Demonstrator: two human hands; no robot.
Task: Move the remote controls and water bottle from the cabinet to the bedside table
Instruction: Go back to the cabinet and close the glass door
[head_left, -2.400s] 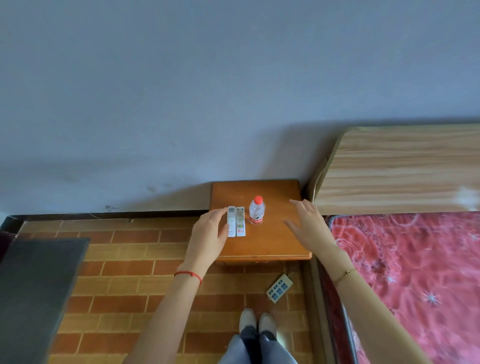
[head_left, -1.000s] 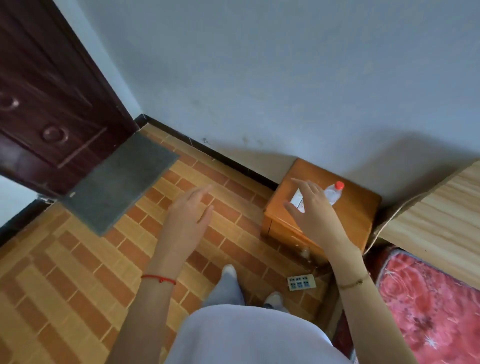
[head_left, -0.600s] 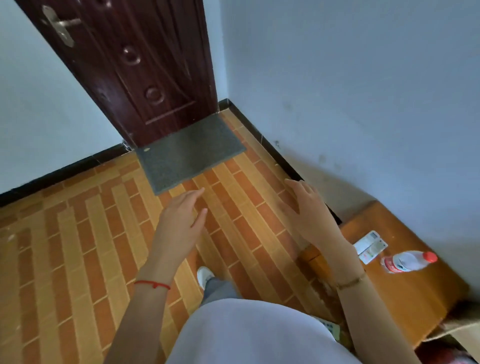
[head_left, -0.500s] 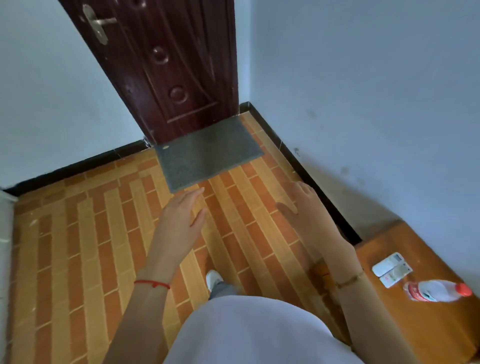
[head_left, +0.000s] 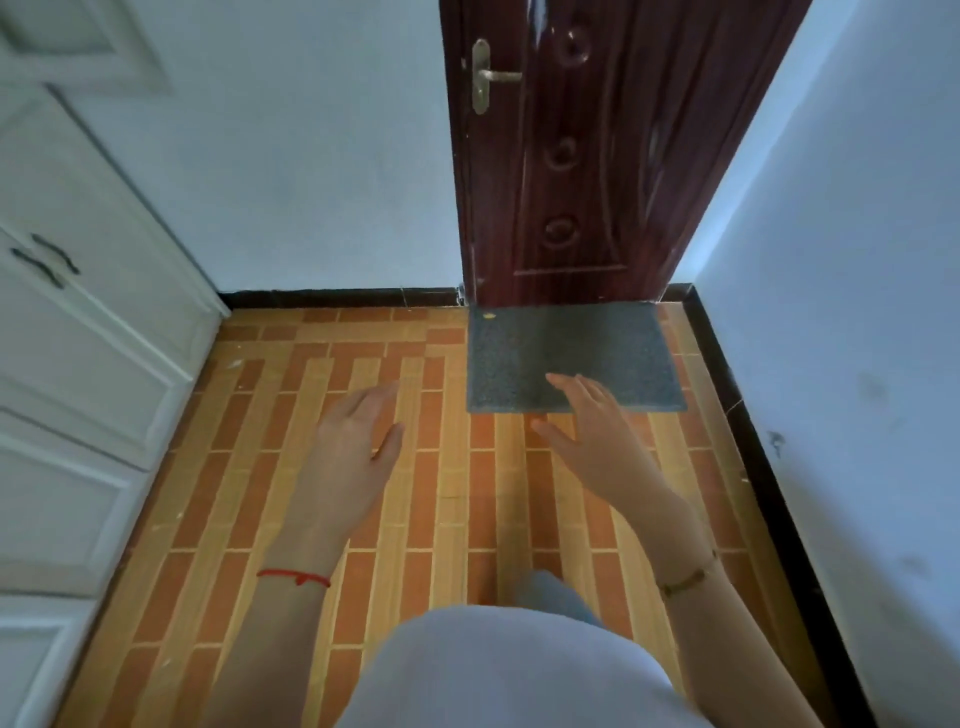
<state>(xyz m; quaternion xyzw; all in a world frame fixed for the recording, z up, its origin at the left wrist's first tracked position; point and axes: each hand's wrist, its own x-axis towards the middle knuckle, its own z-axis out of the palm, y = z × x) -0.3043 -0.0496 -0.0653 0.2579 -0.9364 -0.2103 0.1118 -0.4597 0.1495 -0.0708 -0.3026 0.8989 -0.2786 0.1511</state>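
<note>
My left hand (head_left: 353, 441) and my right hand (head_left: 592, 441) are both held out in front of me over the brick-patterned floor, fingers spread, each holding nothing. A white cabinet (head_left: 88, 364) with panelled doors and dark handles stands along the left side. The remote controls, the water bottle and the bedside table are out of view.
A dark red wooden door (head_left: 587, 156) with a metal handle stands straight ahead, with a grey doormat (head_left: 571, 358) on the floor before it. Pale walls with a black skirting board run at the back and along the right side.
The view has swung left, away from the bedside table with the remotes and bottle on it, past the corner to face the door and white cabinet. Both hands stayed empty.
</note>
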